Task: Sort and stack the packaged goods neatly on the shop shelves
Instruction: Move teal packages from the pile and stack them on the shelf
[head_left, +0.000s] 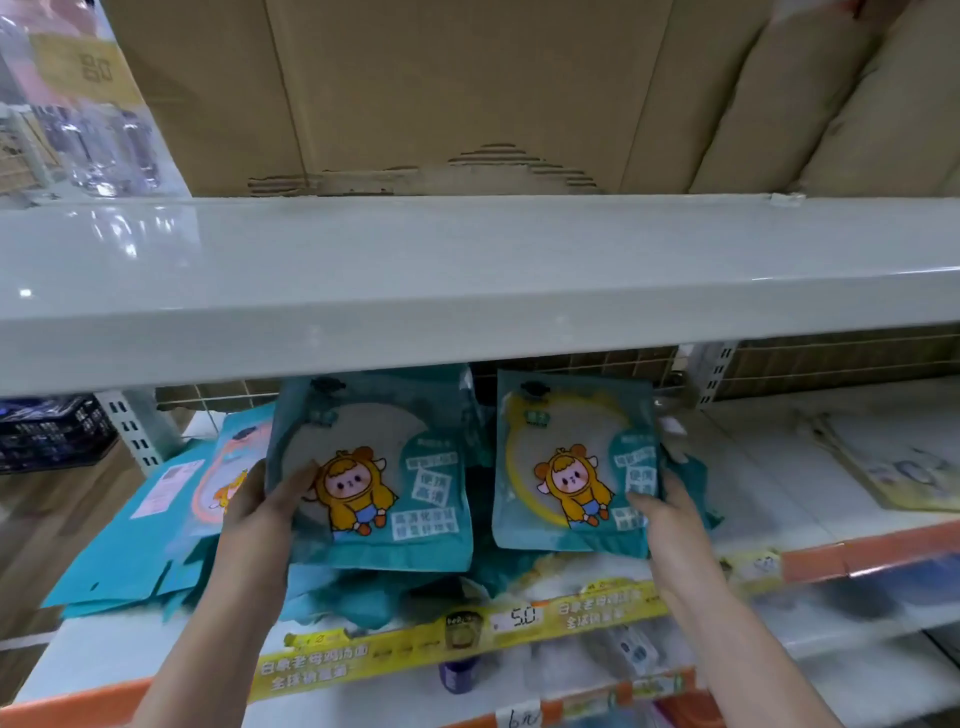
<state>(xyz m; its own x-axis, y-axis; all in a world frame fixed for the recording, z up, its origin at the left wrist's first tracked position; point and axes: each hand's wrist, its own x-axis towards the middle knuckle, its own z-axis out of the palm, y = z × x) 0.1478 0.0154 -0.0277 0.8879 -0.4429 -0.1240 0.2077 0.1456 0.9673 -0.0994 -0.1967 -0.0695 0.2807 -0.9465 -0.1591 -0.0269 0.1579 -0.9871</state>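
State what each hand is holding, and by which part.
The left hand grips a teal packet by its left edge. The right hand grips a second teal packet, showing a yellow ring, by its right edge.

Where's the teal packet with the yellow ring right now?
The yellow-ring packet is right of centre in the head view, under the grey shelf, held by the right hand.

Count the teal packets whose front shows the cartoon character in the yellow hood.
3. One in the left hand: left packet. One in the right hand: right packet. One, partly covered, lies at far left. The pile below may hide more.
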